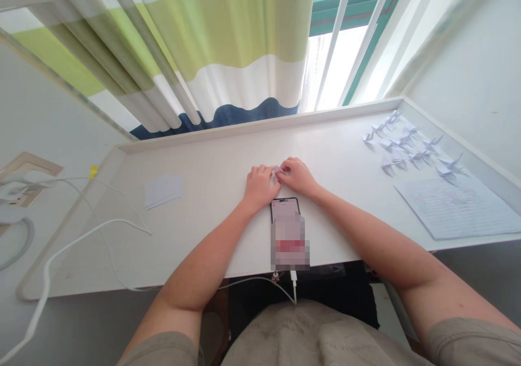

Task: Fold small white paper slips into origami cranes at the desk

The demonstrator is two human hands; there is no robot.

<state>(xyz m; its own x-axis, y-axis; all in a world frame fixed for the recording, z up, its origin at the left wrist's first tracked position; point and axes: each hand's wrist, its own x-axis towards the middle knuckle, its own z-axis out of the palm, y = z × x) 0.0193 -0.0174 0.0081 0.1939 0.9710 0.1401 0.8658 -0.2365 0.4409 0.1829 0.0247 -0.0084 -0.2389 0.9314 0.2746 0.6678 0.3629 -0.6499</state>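
Observation:
Between my hands, above the middle of the white desk, is a small folded piece of white paper (277, 172), mostly covered by fingers. My left hand (260, 186) is closed on its left side, the back of the hand facing up. From the right, my right hand (298, 176) pinches the same paper with thumb and forefinger. A phone (285, 209) lies just below my hands, its screen partly blurred out. Several folded paper cranes (415, 152) stand in a group at the desk's far right.
White paper squares (163, 191) lie on the left of the desk (211, 192). A written sheet stack (459, 209) sits on the right, below the cranes. A white charging cable (293, 284) runs from the phone; more cables (81, 238) loop over the left edge. Curtains (228, 35) hang behind.

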